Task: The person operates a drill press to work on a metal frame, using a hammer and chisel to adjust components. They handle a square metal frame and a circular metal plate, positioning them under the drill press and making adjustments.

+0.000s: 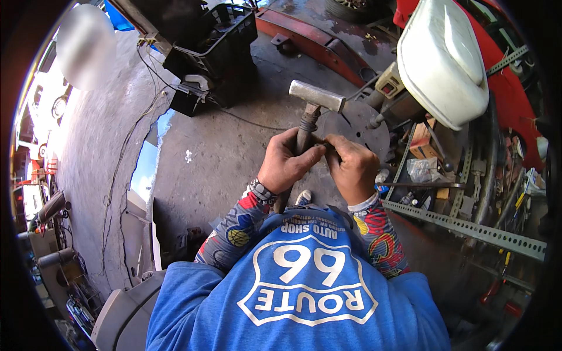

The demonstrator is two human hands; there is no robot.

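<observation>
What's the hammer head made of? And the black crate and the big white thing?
Hammer head: probably steel, bare and scuffed, with a silvery gleam.
Black crate: likely plastic, dull, with a molded-looking rim.
Big white thing: smooth and glossy; its shine could mean plastic or painted metal.

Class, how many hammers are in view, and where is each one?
1: a hammer with a silver, block-shaped metal head, held in the bare left hand, near the centre. Others may be hidden in the clutter at right.
</observation>
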